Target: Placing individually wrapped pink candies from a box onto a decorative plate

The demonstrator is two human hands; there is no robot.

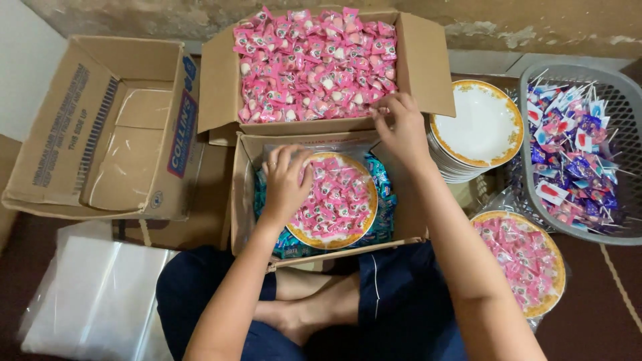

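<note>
Pink sweets crowd the plate (364, 220) under the left hand (286, 184), fingers spread flat, gripping nothing. Beyond it, the right hand (401, 127) pinches wrapped sweets at the near edge of the sweet box (221, 80). Risk: a nudged plate tips, spilling sweets among blue packets (384, 175).

Soft even light, slight blur

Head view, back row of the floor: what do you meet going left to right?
Empty cardboard box → open box of pink candies, right hand at its front edge → stack of white gold-rimmed plates → grey basket of lollipops.
</note>
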